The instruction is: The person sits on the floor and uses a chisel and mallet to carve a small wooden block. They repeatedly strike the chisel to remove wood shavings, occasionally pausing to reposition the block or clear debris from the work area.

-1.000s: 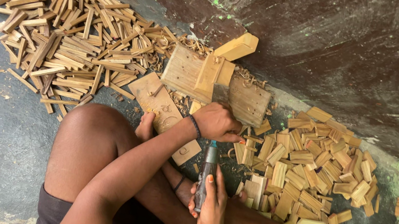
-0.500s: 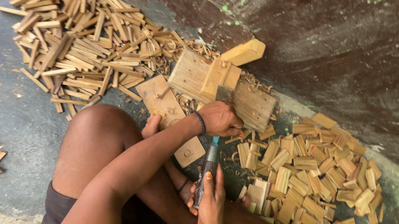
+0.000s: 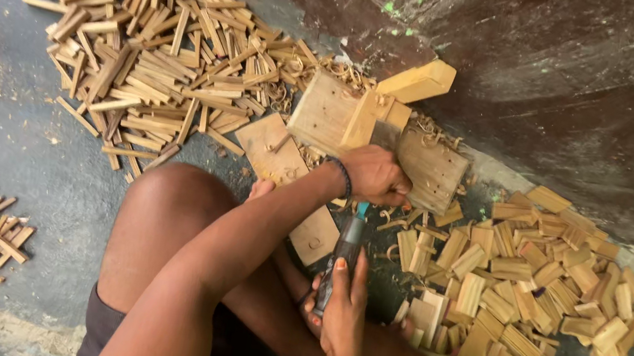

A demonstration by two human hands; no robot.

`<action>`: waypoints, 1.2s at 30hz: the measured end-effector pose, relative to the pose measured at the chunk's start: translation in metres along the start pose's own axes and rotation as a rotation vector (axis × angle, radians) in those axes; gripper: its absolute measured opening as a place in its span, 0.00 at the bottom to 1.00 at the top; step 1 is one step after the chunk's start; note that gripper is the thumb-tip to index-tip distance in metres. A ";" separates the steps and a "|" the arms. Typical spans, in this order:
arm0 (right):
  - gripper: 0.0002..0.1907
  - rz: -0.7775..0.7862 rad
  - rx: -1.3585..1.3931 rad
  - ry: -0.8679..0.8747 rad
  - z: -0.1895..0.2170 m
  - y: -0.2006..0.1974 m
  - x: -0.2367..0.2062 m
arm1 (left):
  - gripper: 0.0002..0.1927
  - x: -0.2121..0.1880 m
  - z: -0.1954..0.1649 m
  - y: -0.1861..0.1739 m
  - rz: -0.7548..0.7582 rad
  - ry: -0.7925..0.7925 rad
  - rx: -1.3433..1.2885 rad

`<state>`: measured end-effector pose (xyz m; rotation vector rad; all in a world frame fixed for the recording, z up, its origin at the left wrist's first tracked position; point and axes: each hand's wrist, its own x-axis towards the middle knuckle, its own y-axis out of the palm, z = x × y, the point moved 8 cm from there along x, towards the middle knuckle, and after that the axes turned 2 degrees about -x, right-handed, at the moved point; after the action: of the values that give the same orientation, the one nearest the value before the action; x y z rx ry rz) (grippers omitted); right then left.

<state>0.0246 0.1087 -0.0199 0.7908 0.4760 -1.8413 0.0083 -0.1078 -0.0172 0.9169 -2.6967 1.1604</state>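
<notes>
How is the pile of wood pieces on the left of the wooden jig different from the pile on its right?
The left pile holds long, thin strips; the right pile holds shorter, wider pieces. The left pile's strips lie crossed in many directions, while the right pile's pieces lie more evenly, many side by side. The left pile lies beyond the person's knee; the right pile lies beside the right hand. Both are pale cut wood on the dark floor.

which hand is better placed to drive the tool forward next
Right, probably. The right hand grips the tool by its handle, in line behind it. The left hand is curled at the tool's far end against the wooden block, seemingly steadying it.
</notes>
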 end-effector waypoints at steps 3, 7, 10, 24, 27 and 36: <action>0.27 0.006 0.014 -0.019 0.004 0.003 -0.002 | 0.13 0.002 -0.007 -0.004 -0.021 0.026 -0.003; 0.27 -0.009 -0.022 0.024 0.005 0.005 -0.005 | 0.15 0.000 -0.010 -0.008 0.015 -0.003 -0.001; 0.28 0.029 0.043 -0.019 0.010 0.012 -0.002 | 0.16 0.002 -0.006 -0.010 0.045 -0.018 0.003; 0.22 0.015 0.048 -0.158 0.024 0.003 0.050 | 0.17 0.031 0.014 -0.018 -0.163 0.118 0.149; 0.23 -0.051 0.035 -0.174 0.023 -0.010 0.047 | 0.18 0.032 0.006 -0.015 -0.169 0.051 0.212; 0.31 -0.080 0.075 -0.166 0.016 -0.042 -0.005 | 0.20 0.017 -0.076 -0.002 -0.213 0.246 0.052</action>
<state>-0.0177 0.1181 -0.0069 0.6697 0.3375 -1.9903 -0.0174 -0.0657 0.0433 0.9684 -2.3245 1.2137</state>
